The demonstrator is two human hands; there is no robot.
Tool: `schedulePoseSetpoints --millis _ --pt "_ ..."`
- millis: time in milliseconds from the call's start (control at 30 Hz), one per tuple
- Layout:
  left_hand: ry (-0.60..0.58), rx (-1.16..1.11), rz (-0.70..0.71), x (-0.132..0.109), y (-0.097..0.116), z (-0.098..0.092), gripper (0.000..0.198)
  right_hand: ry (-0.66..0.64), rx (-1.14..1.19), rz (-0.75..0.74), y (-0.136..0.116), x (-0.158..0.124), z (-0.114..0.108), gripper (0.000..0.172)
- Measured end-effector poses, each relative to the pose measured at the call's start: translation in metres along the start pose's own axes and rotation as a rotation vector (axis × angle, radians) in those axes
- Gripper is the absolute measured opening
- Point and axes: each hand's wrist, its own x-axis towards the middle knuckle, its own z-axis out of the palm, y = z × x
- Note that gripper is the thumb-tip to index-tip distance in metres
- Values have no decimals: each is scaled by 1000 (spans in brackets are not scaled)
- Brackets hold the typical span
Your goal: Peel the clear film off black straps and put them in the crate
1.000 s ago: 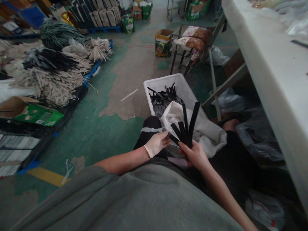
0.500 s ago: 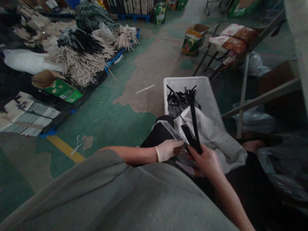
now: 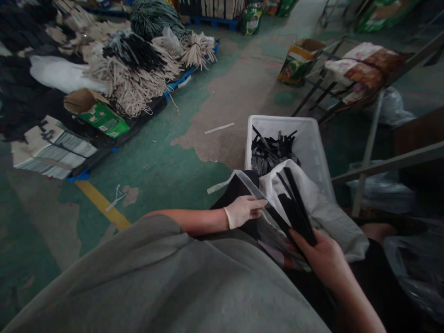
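My left hand (image 3: 244,212), in a pale glove, pinches a strip over my lap. A whitish translucent strip (image 3: 248,182) runs from its fingers up and away over my knee, its far end bent to the left. Between my two hands a black strip (image 3: 277,219) stretches at a slant. My bare right hand (image 3: 322,254) is closed around several black strips (image 3: 297,203) that point up and away. Under them a whitish cloth (image 3: 319,212) drapes over my lap. Whether the translucent and black strips are one piece, I cannot tell.
Just beyond my knees stands a white plastic bin (image 3: 322,162) with short black strips (image 3: 272,150) inside. A metal frame (image 3: 367,157) is at the right. An open carton (image 3: 300,62) stands behind the bin. Bundled cords (image 3: 135,85) lie on a pallet at the left.
My right hand has moved right and nearer to me with the black strips, away from my left hand. A black strip now spans the gap between them. The view has shifted slightly left.
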Motion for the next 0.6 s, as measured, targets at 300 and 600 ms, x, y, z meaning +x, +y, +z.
schedulePoseSetpoints --millis 300,600 --pt "-89 33 -80 5 -13 3 44 69 -65 -33 -8 4 1 37" --pt "-127 113 -116 6 -18 8 45 81 -47 30 3 0 -3 41"
